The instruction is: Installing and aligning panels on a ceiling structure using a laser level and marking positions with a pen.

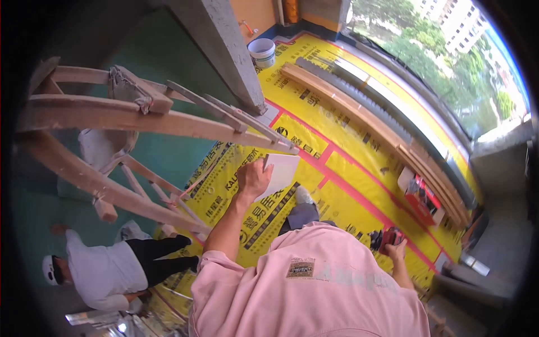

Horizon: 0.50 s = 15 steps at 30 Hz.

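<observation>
Left hand [254, 178] grips a white panel [283, 173] by its edge; right hand [396, 248] clasps a red tool [388, 236]. The panel looks light, stiff, chippable: best held edgewise.

Daylight is admitted through the wide glass window [426, 67], where pale buildings [456, 23] are nearly washed out; yellow plastic floor sheeting [348, 210] is brightly lit, the dark green expanse [165, 150] is dimmed, straight edges are bent, corners blackened.

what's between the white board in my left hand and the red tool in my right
In the head view, a light-coloured shoe and yellow floor sheeting show between the white board and the red tool.
</observation>
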Motion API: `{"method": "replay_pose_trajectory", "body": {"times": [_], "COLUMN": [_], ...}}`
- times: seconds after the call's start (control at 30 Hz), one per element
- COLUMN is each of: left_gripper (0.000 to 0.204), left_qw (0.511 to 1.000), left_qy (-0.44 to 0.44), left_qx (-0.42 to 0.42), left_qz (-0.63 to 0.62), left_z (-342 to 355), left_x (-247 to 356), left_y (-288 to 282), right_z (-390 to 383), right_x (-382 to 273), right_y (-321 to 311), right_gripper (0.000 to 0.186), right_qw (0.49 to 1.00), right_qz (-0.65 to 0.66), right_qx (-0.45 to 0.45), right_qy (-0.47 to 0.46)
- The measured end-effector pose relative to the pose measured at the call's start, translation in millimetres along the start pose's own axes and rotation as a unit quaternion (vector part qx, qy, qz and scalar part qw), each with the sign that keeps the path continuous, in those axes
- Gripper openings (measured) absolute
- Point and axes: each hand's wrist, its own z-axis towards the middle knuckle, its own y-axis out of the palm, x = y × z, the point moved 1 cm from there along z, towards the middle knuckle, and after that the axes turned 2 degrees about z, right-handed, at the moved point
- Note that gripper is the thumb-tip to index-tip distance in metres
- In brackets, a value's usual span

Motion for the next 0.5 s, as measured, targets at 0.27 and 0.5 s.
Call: {"method": "replay_pose_trajectory", "body": {"times": [0.27,0.5], "left_gripper": [0.030,0.029], "left_qw": [0.999,0.983], "left_qy": [-0.039,-0.183], "left_qx": [0.006,0.016], "left_qz": [0.009,-0.011], "left_z": [134,218], "left_x": [25,18], "left_y": [-23,-73], "right_z": [71,188], "right_x": [-108,-179], "right_y": [-34,-12], "right_gripper": [0.092,0.094], "right_qw": [0.995,0.979], "right_qz": [-0.070,-0.124], "right_qx": [-0.072,-0.159], "right_qy": [-0.006,-0.040]}}
